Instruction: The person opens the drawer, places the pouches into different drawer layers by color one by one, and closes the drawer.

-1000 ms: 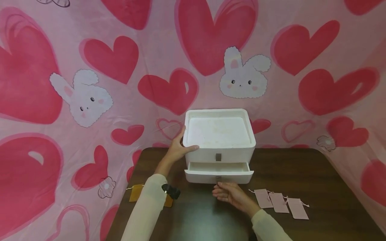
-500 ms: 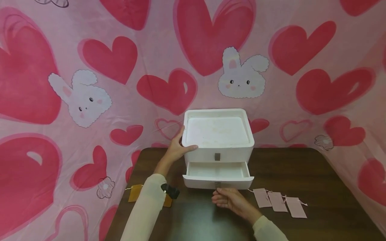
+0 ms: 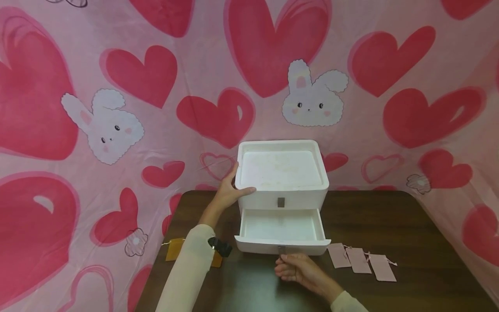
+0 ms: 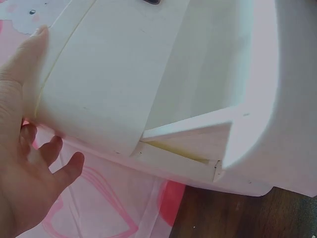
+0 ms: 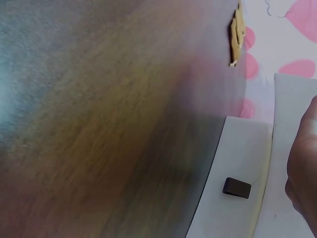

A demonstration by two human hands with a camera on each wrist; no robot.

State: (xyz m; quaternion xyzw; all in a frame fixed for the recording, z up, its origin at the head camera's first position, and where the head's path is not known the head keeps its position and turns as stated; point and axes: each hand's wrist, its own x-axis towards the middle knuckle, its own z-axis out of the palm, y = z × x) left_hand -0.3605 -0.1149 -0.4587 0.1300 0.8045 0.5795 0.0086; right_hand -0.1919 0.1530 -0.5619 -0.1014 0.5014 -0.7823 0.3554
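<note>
matt white plastic drawer box [image 3: 281, 173], dark wood-grain table [image 3: 409, 225], pink cloth pouches [image 3: 360, 261]

White drawer box [image 3: 281, 173], dark brown table [image 3: 409, 225], pink pouches [image 3: 360, 260], red-hearted pink backdrop [image 3: 156, 86]

No writing, label, brand or number can be read anywhere, neither on the white drawer box [image 3: 281, 190] nor on the pink pouches [image 3: 360, 260] at four o'clock from it.

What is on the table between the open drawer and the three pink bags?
Nothing. In the head view only bare dark table shows between the open drawer and the nearest of the pink bags, a very narrow gap.
</note>
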